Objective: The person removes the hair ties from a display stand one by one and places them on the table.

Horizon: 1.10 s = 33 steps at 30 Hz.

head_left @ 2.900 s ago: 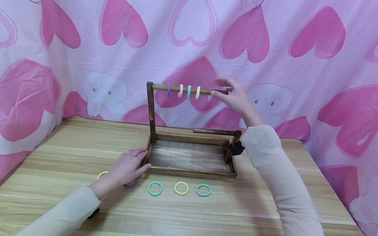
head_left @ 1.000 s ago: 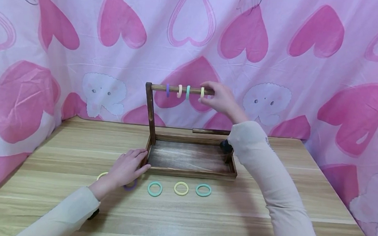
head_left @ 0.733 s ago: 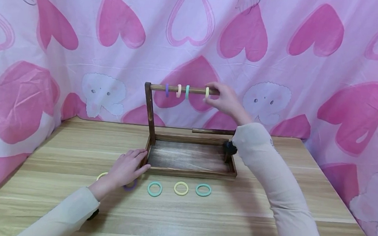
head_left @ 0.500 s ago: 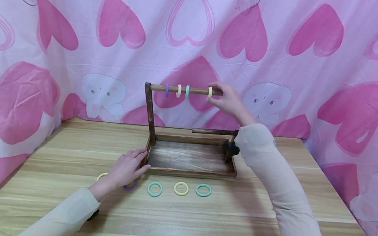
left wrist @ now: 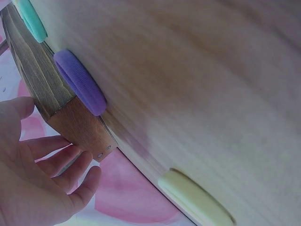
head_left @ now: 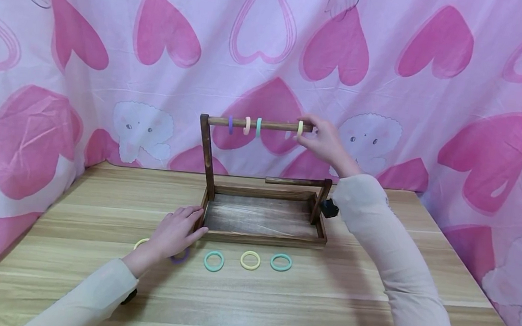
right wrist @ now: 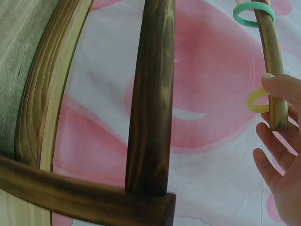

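Observation:
My right hand (head_left: 325, 142) pinches a yellow hair tie (head_left: 300, 129) between thumb and fingers. The tie still encircles the upper rod (head_left: 276, 126) of a dark wooden stand, close to the rod's free right end; the right wrist view shows that rod end (right wrist: 278, 120) by the palm. Further left on the same rod hang a green hair tie (head_left: 258, 127), a pink one (head_left: 247, 126) and a purple one (head_left: 230, 125). My left hand (head_left: 173, 236) rests with spread fingers against the left end of the stand's tray (head_left: 258, 238), thumb on the front corner.
On the table before the tray lie two green hair ties, one left (head_left: 214, 261) and one right (head_left: 281, 262), with a yellow one (head_left: 250, 260) between. A purple tie (left wrist: 81, 82) and another yellow one (left wrist: 195, 197) lie by my left hand. A lower rod (head_left: 294, 182) juts leftward.
My right hand came to the yellow hair tie, took hold of it, and has slid it rightward along the upper rod, away from the green one. The left hand has stayed put.

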### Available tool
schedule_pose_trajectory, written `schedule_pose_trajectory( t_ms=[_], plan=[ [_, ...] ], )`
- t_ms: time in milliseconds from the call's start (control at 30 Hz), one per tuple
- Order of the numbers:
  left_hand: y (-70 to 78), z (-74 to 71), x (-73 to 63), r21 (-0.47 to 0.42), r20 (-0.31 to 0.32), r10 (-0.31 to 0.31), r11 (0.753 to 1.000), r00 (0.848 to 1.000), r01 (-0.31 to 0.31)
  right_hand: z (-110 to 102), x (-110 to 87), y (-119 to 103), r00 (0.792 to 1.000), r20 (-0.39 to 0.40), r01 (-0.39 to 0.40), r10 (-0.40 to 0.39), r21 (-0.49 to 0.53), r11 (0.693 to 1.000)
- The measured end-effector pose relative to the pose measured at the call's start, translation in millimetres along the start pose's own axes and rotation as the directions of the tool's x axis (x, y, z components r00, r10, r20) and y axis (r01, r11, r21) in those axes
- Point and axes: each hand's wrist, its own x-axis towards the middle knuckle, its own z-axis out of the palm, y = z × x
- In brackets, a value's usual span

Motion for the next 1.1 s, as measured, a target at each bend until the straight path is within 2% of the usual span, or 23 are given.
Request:
schedule_pose_trajectory(
  t_ms=[167, 367, 800, 1100],
  plan=[
    [-0.3, -0.1, 0.1, 0.004, 0.003, -0.002, 1.000, 1.000, 0.002, -6, -4.3, 4, 0.999, -0.019, -0.026, 0.026, -0.021, 0.999],
    [-0.7, 0.5, 0.0, 0.005, 0.001, -0.004, 1.000, 1.000, 0.004, -12, -9.9, 11, 0.997, -0.026, -0.072, 0.072, 0.002, 0.997],
    [0.0, -0.1, 0.0, 0.013, -0.010, 0.007, 1.000, 1.000, -0.007, -22, -25.5, 27, 0.994, -0.087, -0.053, 0.059, 0.080, 0.995],
    [-1.2, 1.3, -0.1, 0.011, -0.014, 0.006, 1.000, 1.000, -0.006, -26, -38.4, 35, 0.992, -0.061, -0.098, 0.106, 0.131, 0.987]
  ],
)
